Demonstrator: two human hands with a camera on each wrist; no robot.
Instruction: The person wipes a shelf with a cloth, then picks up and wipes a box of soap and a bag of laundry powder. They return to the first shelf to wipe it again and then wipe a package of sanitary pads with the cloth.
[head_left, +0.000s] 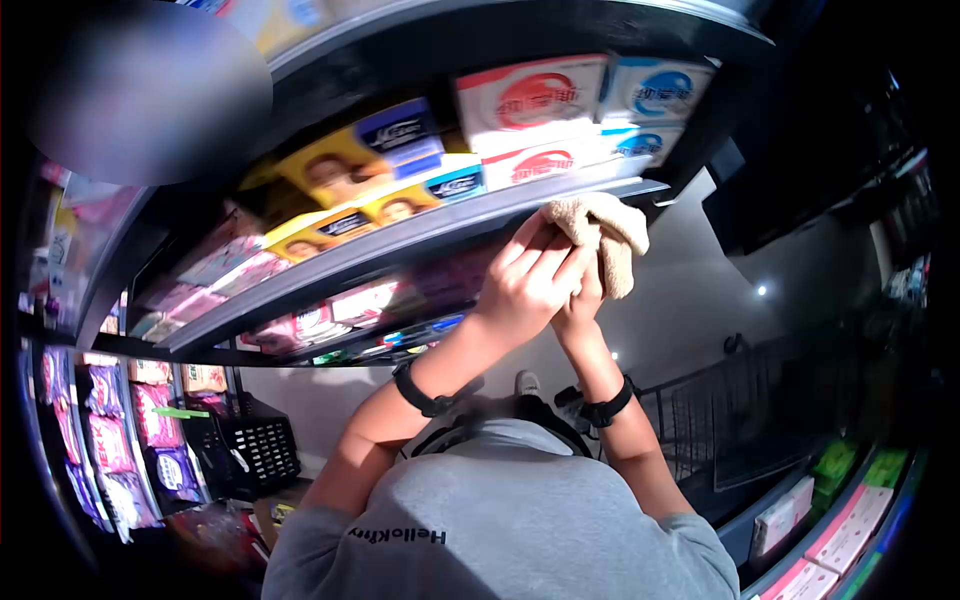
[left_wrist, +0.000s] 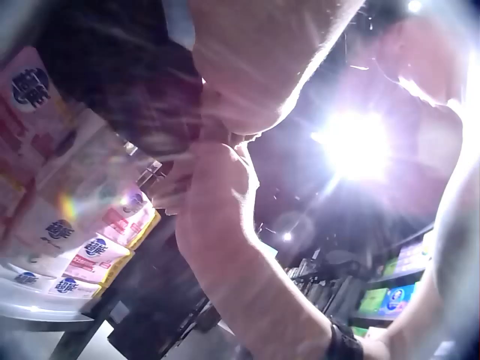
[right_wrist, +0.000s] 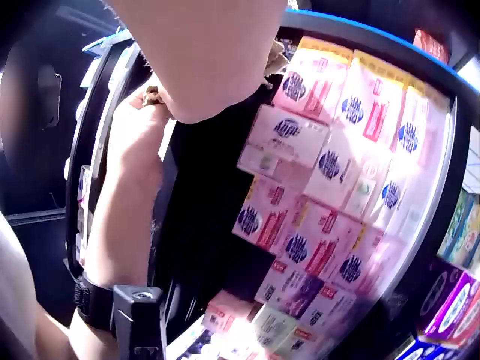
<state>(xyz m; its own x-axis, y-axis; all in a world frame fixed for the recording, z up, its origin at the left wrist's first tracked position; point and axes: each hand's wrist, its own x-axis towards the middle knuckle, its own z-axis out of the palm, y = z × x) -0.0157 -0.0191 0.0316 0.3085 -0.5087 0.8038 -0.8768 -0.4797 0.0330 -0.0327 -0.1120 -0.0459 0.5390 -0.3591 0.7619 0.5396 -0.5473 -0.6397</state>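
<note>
A beige cloth (head_left: 600, 220) with a fuzzy surface is bunched up between my two hands in front of the shelf edge. My left hand (head_left: 525, 285) grips its near side with bent fingers. Close against it, my right hand (head_left: 582, 302) holds the lower part, its fingers partly hidden by the left hand and the cloth. In the right wrist view, a bit of the cloth (right_wrist: 277, 64) shows past the forearm, and the left hand (right_wrist: 139, 116) has another fold at its fingers. The left wrist view shows the right hand (left_wrist: 174, 187) only in part, with the cloth hidden.
The shelf (head_left: 430, 225) ahead carries yellow boxes (head_left: 335, 170) and red-and-white boxes (head_left: 530, 100). A black basket (head_left: 262, 450) stands at lower left, near hanging snack-like packets (head_left: 110, 440). A dark wire cart (head_left: 690, 420) is on the right, beside a low shelf with pink boxes (head_left: 850, 525).
</note>
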